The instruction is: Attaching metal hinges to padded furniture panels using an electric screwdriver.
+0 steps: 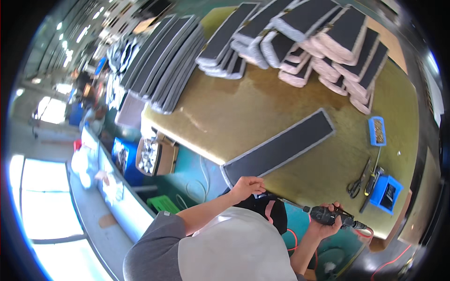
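Note:
My right hand (329,221) grips a black inline power screwdriver (323,214) over the near table edge, its long thin bit pointing left toward my other hand. A red hose (364,232) runs from its back end. My left hand (249,188) is closed, fingertips pressed together, beside the near left end of a long padded panel (281,147). What it holds, if anything, is too small to make out. The panel lies slanted on the table, dark face up with a grey padded border, and its near left end reaches past the table's edge.
Stacks of grey-edged panels (164,61) and pink-edged panels (347,42) line the table's far side. To the right lie a blue bin of small screws (378,131), scissors (359,181), a hand screwdriver (372,181) and another blue bin (387,194). A cardboard box (165,158) stands left of the table.

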A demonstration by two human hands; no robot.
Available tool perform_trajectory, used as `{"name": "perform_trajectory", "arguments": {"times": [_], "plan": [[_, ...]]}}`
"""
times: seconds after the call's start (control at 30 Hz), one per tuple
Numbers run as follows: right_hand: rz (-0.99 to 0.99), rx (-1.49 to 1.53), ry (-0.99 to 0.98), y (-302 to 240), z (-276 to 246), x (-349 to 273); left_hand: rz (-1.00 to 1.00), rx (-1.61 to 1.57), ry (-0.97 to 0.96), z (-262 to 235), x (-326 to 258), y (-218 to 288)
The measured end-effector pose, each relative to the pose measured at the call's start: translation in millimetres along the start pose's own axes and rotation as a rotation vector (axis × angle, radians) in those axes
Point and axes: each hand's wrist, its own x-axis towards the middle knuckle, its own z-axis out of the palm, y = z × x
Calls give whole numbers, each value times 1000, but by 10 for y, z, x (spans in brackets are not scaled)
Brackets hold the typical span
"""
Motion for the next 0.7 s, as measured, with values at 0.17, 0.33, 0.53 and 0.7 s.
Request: {"name": "perform_trajectory", "arguments": {"times": [0.17,0.33,0.53,0.7], "plan": [[69,-97,103,225,-104,269,-46,116,113,-81,-303,-188],[82,-102,214,357,-473,601,-53,189,158,-301,-390,-273],[137,-399,366,166,-1083,864,-48,218,220,-858,-601,-404],[155,-520,478,165,-1350,1146,-79,226,260,-1260,-881,-671]]}}
